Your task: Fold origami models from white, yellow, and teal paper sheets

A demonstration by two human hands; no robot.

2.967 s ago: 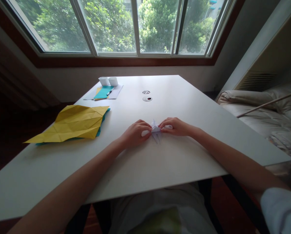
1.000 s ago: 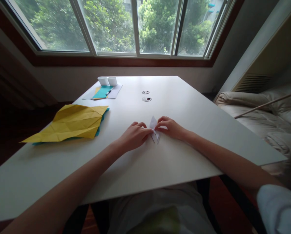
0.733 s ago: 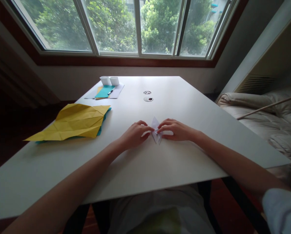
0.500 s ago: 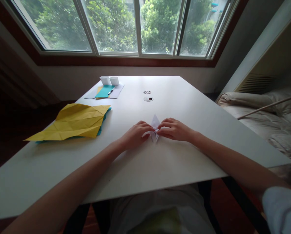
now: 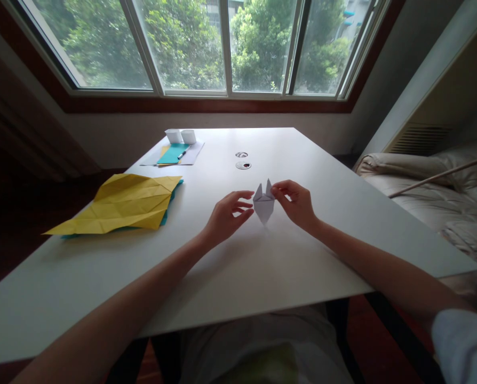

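A small folded white paper is raised a little off the table, with two narrow points at its top and one wider point hanging down. My right hand pinches it between thumb and fingers near the upper right point. On its other side is my left hand, with thumb and fingers apart, the fingertips close to the paper's left edge. Whether those fingertips touch the paper I cannot tell.
On the white table, a creased yellow sheet lies over a teal sheet at the left. Farther back are two white containers, a teal paper and a pen. Two round inserts sit mid-table.
The folded paper has been lifted and turned so its two narrow points face up. My left hand has opened and drawn slightly away; my right hand still pinches the paper.
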